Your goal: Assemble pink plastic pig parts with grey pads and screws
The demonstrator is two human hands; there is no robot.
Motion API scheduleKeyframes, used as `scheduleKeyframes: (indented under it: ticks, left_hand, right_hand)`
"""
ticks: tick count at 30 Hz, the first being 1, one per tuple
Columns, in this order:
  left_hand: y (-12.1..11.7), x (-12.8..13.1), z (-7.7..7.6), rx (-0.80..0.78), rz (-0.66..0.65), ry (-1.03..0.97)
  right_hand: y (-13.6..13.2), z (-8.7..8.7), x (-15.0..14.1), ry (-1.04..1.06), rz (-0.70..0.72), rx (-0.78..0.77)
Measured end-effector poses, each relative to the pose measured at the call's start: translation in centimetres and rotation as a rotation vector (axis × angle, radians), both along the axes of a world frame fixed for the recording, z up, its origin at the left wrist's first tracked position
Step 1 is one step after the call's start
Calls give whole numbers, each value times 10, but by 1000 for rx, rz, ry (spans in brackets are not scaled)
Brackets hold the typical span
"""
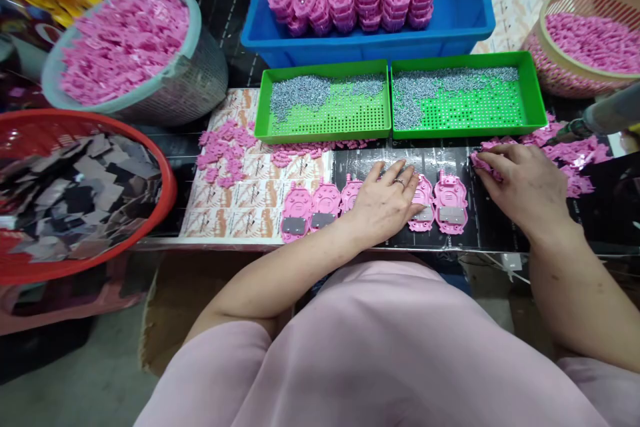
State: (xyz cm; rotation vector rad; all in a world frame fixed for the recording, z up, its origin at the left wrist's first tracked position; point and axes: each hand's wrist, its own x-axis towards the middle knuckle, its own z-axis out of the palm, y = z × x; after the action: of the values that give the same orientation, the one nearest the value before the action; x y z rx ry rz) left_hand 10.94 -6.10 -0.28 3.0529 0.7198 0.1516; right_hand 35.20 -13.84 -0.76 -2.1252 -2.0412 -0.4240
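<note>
A row of pink plastic shells [451,203] lies along the near side of the table, each with a grey or dark flat plate [294,225] in its lower half. My left hand [387,203] rests flat over the middle of this row, fingers spread, hiding some shells. To the right of the row, my right hand [527,183] has its fingertips pinched at a small pink plastic part [487,161], beside a loose pile of pink parts [580,163]. The fingers partly cover that part.
Two green trays [323,132] of small screws stand behind the row; a blue bin [367,47] of stacked pink shells is behind them. Baskets of pink pieces [125,47] flank the table. A red basket [167,193] holds flat plates. A grey tool [607,113] hangs at right.
</note>
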Motion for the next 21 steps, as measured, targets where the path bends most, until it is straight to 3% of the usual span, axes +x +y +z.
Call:
scheduleKeyframes:
  ticks: [4, 9, 16, 21]
  left_hand:
    - [0, -1, 1, -14, -9, 7]
    - [1, -1, 1, -6, 2, -10]
    - [3, -4, -3, -51, -10, -43]
    - [1, -15, 0, 28, -17, -151]
  right_hand:
    - [0, 5, -20, 145, 165, 96]
    - [18, 6, -55, 304, 419, 8]
    - [33, -4, -59, 356, 399, -129]
    - [34, -3, -58, 274, 424, -134]
